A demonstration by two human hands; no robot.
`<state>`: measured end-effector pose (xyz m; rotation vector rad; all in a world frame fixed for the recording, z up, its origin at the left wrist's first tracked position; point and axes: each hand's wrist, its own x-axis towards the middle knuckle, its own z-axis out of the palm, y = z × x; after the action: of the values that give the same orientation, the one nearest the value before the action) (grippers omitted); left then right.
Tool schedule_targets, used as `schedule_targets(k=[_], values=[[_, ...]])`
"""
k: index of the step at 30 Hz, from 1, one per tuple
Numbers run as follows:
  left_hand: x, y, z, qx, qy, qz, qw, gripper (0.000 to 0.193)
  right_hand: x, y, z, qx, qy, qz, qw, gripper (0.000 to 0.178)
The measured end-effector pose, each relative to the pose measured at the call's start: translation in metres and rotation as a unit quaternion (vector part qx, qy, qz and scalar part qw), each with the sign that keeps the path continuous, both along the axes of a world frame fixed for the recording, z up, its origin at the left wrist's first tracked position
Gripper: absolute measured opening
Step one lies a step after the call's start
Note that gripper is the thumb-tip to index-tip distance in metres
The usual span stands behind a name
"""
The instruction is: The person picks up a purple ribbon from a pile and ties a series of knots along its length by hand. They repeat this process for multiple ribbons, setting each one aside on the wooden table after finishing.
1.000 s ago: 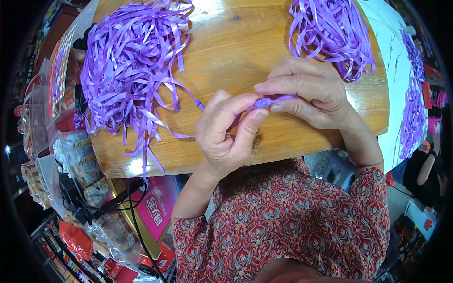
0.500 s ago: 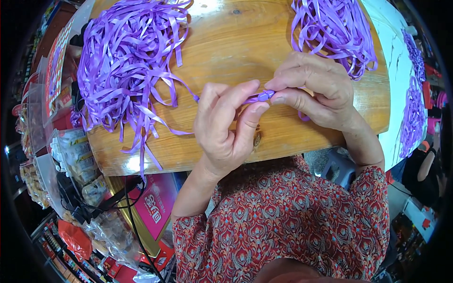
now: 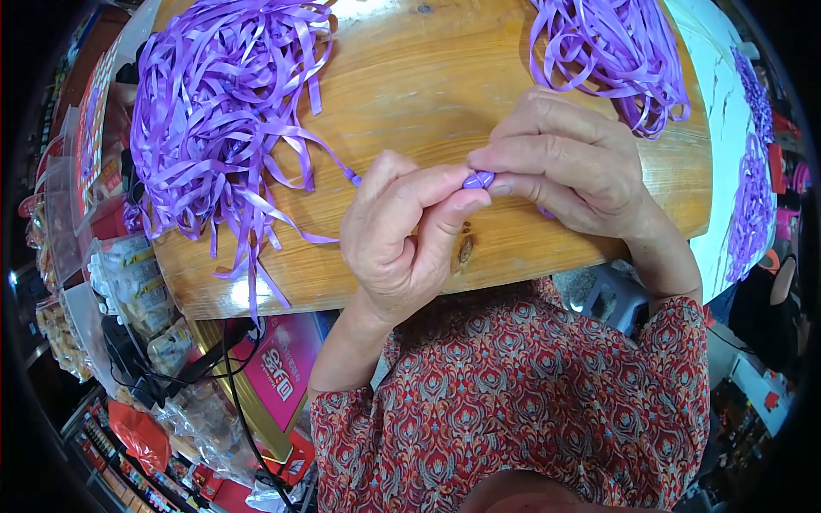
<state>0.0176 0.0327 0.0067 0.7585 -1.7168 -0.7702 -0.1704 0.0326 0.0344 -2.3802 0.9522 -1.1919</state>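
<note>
Over the near half of the wooden table, my left hand [image 3: 406, 227] and my right hand [image 3: 569, 167] meet fingertip to fingertip. Between them is a small folded or knotted bit of shiny purple ribbon [image 3: 480, 179]. Thumb and forefinger of each hand pinch it, so both hands are closed. From behind my left hand the ribbon runs to a large tangled heap of purple ribbons [image 3: 218, 111] on the left, with a small knot showing beside my knuckles. A little purple shows beneath my right hand. Most of the held part is hidden by my fingers.
A second pile of purple ribbons [image 3: 611, 56] lies at the far right of the wooden table [image 3: 428, 85]. Beyond it, more purple strands [image 3: 751, 205] rest on a white marbled surface [image 3: 705, 77]. Clear bins with packaged goods [image 3: 137, 274] and black cables [image 3: 231, 376] crowd the left.
My right fingertips have shifted slightly left and closed in on the ribbon. The folded purple bit now sits nearer my left fingertips and looks more bunched.
</note>
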Motion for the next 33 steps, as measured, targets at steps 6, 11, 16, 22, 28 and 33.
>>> schedule_targets(k=[6,11,16,22,28,33], values=[[0.004,-0.004,-0.002,0.050,0.021,-0.052,0.997,0.018,-0.002,0.000,0.001,-0.031,-0.016,-0.001,0.999,0.028],[0.002,-0.007,-0.003,0.043,0.050,-0.077,0.995,0.015,-0.001,0.000,0.000,-0.055,-0.010,0.000,0.998,0.027],[0.002,-0.005,-0.002,0.018,-0.006,-0.070,0.997,0.016,-0.003,0.002,-0.001,-0.065,-0.011,0.011,0.998,0.024],[-0.001,-0.001,-0.001,-0.033,-0.014,-0.064,0.997,0.019,-0.002,0.007,-0.001,-0.029,-0.033,0.011,0.999,0.019],[-0.005,-0.003,-0.008,-0.141,-0.051,-0.038,0.988,0.020,-0.007,0.008,0.004,0.103,-0.011,0.030,0.994,0.015],[-0.004,-0.003,-0.010,-0.169,-0.102,-0.051,0.979,0.017,-0.014,0.002,0.006,0.342,-0.057,0.103,0.932,0.012]])
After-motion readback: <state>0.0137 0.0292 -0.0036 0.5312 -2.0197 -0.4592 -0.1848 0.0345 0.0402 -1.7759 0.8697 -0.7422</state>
